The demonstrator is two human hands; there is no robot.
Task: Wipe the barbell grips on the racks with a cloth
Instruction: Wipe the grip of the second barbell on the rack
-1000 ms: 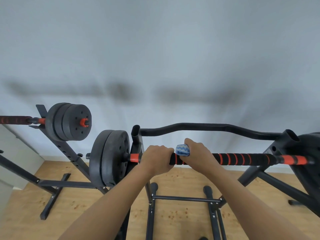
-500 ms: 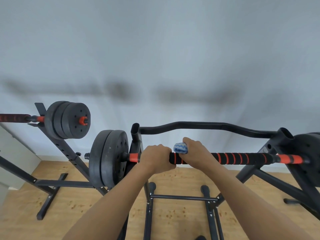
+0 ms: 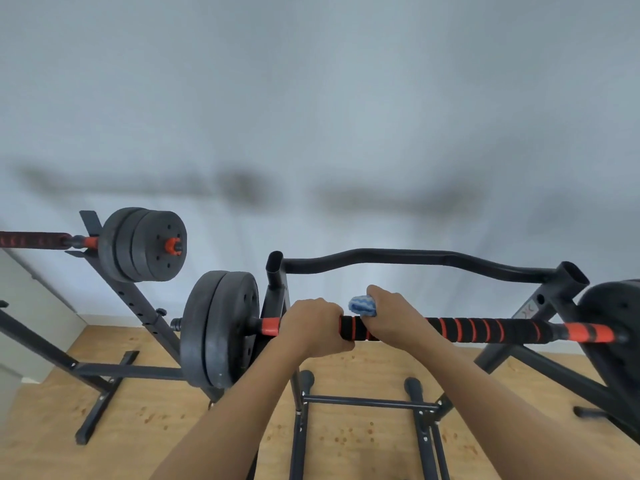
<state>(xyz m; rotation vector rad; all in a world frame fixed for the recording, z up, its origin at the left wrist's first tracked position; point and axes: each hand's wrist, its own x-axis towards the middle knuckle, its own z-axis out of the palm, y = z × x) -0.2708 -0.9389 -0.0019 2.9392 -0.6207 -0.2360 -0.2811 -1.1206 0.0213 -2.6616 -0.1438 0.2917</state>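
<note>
I see the barbell (image 3: 485, 329) lying level across its rack (image 3: 277, 271), its grip black foam banded with orange stripes and black plates on both ends. The cloth (image 3: 362, 305), blue with white wavy lines, is bunched on top of the grip near its left end. A second barbell (image 3: 34, 240) rests on another rack (image 3: 131, 299) at far left.

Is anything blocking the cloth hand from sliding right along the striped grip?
Nothing visible. The right hand holds the cloth on the grip, which runs bare rightward to the orange collar. The left hand grips the bar on the opposite side.
</note>
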